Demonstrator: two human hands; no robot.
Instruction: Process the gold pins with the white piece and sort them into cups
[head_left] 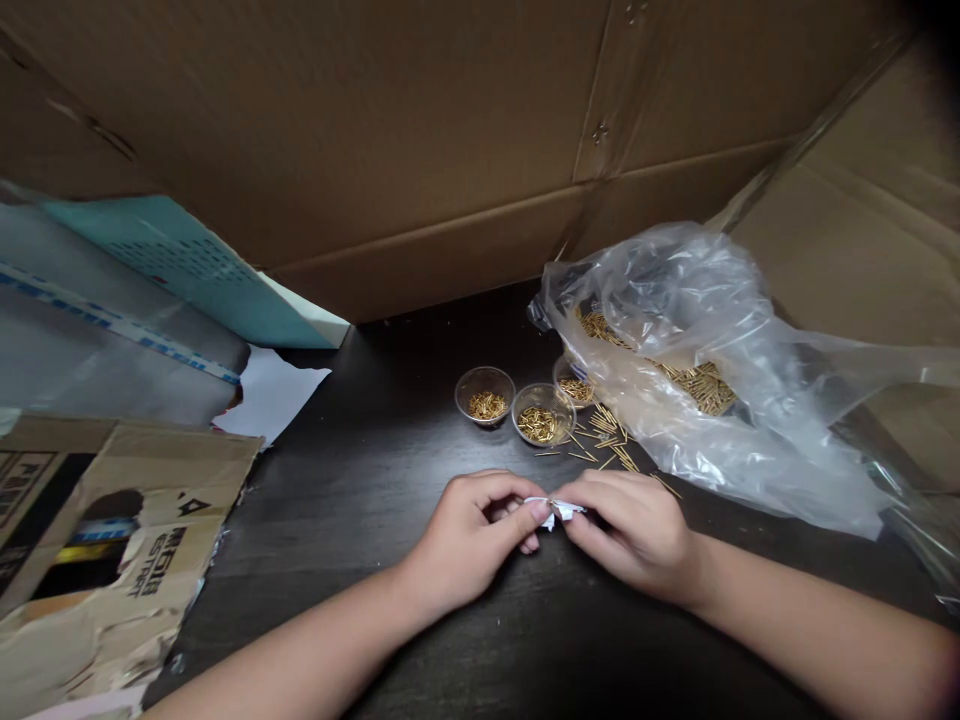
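Observation:
Both hands meet over the dark table. My left hand (484, 525) pinches a small piece of white paper or tissue (562, 509) between thumb and fingers. From the other side, the fingers of my right hand (630, 525) are closed on the same white piece. A small brass-coloured bit shows at its middle, too small to make out. Just beyond the hands stand three clear plastic cups, a left cup (466, 385), a middle cup (559, 432) and a partly covered right cup (561, 372), holding small brass parts. Loose brass pins (611, 425) lie beside them.
A clear plastic bag (757, 440) with many brass pins spreads at the right. Cardboard walls (420, 150) enclose the back and right. At the left are a torn cardboard box (187, 470), a wrapped grey package (135, 330), a teal box (195, 260) and white paper (274, 395).

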